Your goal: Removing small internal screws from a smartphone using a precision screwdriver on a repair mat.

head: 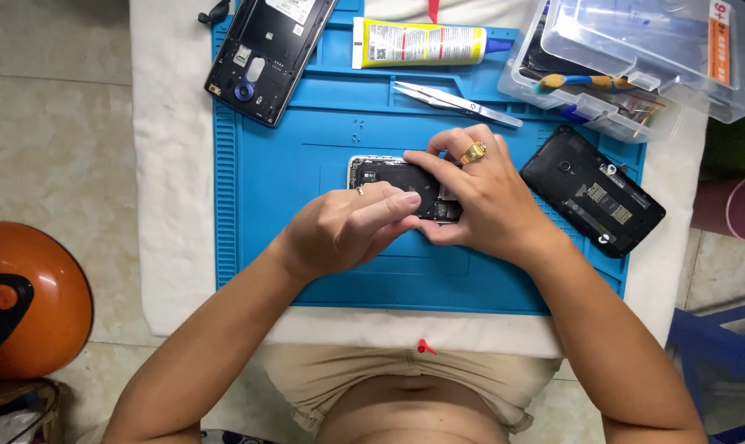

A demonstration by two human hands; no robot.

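Opened phone (pixel 389 175): laid mid-mat on the blue repair mat (pixel 306 271), pinned by the right hand (pixel 479 201); left hand (pixel 348 226) is pressed fingertip-down on its exposed back. Risk judged: exposed parts (apparently delicate) may be cracked by excess pressure. Tweezers (pixel 454 100) are left near.

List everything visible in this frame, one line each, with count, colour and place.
open phone: 1, black with a silver edge, mat centre, under both hands
work mat: 1, blue, on the white-covered table
phone shell: 1, black, mat top left
phone back: 1, black, mat right edge
glue tube: 1, yellow, top of mat
tweezers: 1, silver, below the tube
parts box: 1, clear plastic, top right
helmet: 1, orange, floor at left
left hand: 1, fingers on the phone
right hand: 1, gold ring, gripping the phone
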